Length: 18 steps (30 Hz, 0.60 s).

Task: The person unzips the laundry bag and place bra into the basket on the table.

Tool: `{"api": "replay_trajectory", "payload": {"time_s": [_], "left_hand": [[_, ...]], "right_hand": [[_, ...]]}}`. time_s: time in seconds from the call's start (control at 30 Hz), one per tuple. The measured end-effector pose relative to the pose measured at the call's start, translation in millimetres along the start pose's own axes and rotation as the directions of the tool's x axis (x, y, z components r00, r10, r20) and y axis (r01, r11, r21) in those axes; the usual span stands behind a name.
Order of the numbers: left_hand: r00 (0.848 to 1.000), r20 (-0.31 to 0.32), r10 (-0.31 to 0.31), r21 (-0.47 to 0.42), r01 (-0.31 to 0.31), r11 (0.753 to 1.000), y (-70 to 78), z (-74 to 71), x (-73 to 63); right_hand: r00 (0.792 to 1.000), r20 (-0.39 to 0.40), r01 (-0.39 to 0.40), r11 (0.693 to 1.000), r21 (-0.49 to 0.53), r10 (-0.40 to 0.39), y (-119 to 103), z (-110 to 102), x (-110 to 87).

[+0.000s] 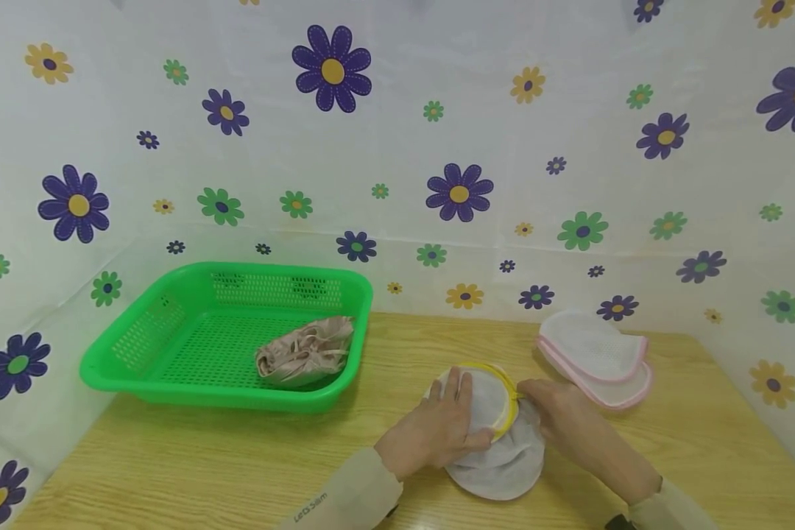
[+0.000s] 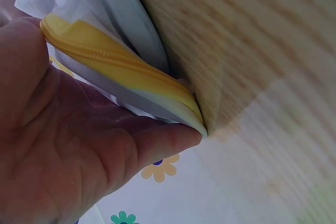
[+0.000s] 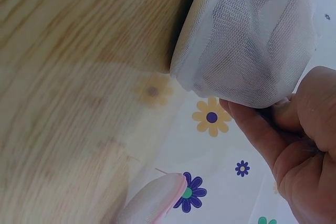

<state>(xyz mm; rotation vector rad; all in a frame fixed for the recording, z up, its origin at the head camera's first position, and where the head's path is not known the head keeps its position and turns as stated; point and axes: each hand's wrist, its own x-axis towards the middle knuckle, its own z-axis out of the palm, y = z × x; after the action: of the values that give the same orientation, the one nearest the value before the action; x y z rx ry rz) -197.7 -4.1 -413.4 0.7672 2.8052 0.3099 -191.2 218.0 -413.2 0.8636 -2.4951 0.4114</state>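
A round white mesh laundry bag point(image 1: 497, 475) with a yellow zipper point(image 1: 511, 386) around its top lies on the wooden table. My left hand point(image 1: 437, 427) rests on the bag's top panel with fingers spread, the thumb near the zipper's front edge. In the left wrist view, the fingers point(image 2: 168, 139) stretch along the panel beside the yellow band point(image 2: 121, 64). At the bag's right side, my right hand point(image 1: 563, 412) pinches the zipper at its yellow pull. The right wrist view has those fingertips point(image 3: 247, 119) at the mesh edge, with the pull hidden.
A green plastic basket point(image 1: 238, 397) stands at the left, with a bundled pinkish-beige cloth point(image 1: 305, 353) inside. White mesh bags with pink trim point(image 1: 596, 353) lie at the back right of the table point(image 1: 238, 464). A flower-printed sheet point(image 1: 384, 118) hangs behind.
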Motion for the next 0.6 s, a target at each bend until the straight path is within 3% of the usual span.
{"api": "replay_trajectory", "payload": {"time_s": [0.27, 0.47, 0.6], "left_hand": [[1.0, -0.011, -0.004, -0.005, 0.004, 1.0, 1.0, 1.3, 0.3], [0.991, -0.084, -0.103, 0.084, 0.11, 0.99, 12.9, 6.5, -6.4], [0.98, -0.125, -0.153, 0.123, 0.169, 0.978, 22.6, 7.9, -12.9]], "right_hand": [[0.999, -0.008, 0.048, 0.999, -0.012, -0.048, 2, -2, -0.8], [0.988, -0.056, 0.129, 0.968, -0.213, -0.144, -6, -4, 2.1], [0.986, -0.088, 0.116, 0.96, -0.256, -0.142, -13, -5, 3.8]]}}
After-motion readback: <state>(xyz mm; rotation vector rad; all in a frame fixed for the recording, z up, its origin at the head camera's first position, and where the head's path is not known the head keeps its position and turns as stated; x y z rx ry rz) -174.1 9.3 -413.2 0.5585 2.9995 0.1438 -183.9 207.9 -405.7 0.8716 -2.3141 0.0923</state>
